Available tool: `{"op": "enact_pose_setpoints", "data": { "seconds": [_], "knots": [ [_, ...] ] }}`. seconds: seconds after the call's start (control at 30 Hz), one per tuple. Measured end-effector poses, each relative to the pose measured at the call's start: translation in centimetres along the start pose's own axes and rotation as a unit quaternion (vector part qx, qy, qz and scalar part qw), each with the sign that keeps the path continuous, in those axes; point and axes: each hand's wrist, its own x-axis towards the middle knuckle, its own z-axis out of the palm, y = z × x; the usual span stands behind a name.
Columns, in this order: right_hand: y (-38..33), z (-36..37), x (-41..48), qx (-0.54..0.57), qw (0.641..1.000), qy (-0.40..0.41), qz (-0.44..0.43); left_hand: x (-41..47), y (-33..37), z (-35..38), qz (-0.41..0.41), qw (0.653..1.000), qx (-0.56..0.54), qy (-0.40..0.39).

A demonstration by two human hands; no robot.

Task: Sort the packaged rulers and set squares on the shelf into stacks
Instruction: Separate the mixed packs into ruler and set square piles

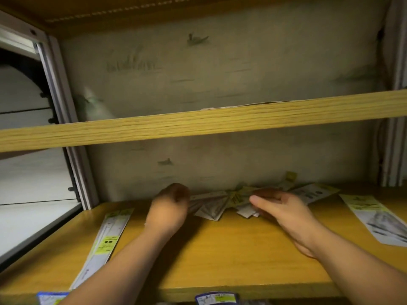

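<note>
dim yellow wooden shelf [220,249]. i am bracketing the fanned pile of white-and-yellow packets [217,206] to gather it: right hand [284,208] pinching its edge, left hand [169,208] curling alongside, grip hidden, cannot tell.

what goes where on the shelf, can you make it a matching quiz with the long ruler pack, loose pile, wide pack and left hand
1 long ruler pack
2 loose pile
3 wide pack
4 left hand

a far right of the shelf
b back middle
c front left
d at the pile's left end

Pairs: 1-c, 2-b, 3-a, 4-d
</note>
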Motion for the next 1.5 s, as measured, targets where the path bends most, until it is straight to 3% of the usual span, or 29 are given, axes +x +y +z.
{"op": "enact_pose_setpoints", "data": {
  "seconds": [0.07,0.13,0.53,0.63,0.77,0.87,0.93,1.23,1.33,1.5],
  "knots": [
    [0.0,0.1,-0.1,0.0,1.0,-0.001,-0.001,0.4,-1.4,-0.2,0.008,0.976,0.217,-0.032],
    [-0.1,0.1,-0.2,0.002,1.0,-0.005,-0.003,0.3,-2.5,-0.1,-0.008,0.956,0.288,-0.056],
    [0.3,-0.1,-0.3,-0.002,1.0,0.007,0.008,-0.3,-2.6,-0.5,0.08,0.947,0.31,0.032],
    [0.2,-0.1,-0.5,-0.001,1.0,0.007,0.011,-0.4,-2.3,-0.5,0.086,0.973,0.21,0.043],
    [0.2,0.0,-0.3,-0.002,1.0,0.008,0.017,-0.8,-0.9,-0.9,0.04,0.997,-0.069,0.016],
    [0.0,0.0,-0.4,-0.004,1.0,0.004,0.025,-1.6,0.4,-1.4,-0.042,0.957,-0.28,-0.055],
    [-0.1,0.1,-0.5,-0.003,1.0,-0.001,0.03,-1.7,0.5,-1.3,-0.063,0.929,-0.353,-0.091],
    [-0.1,0.1,-0.3,-0.01,0.998,-0.044,0.037,-2.6,4.4,1.7,-0.079,0.849,-0.461,-0.246],
    [0.0,0.0,-0.4,-0.002,0.997,-0.072,0.04,-3.2,6.0,3.7,-0.075,0.864,-0.431,-0.251],
    [0.9,-0.4,0.4,-0.008,0.998,-0.04,0.053,-3.3,6.7,5.4,-0.048,0.912,-0.351,-0.206]
  ]
}}
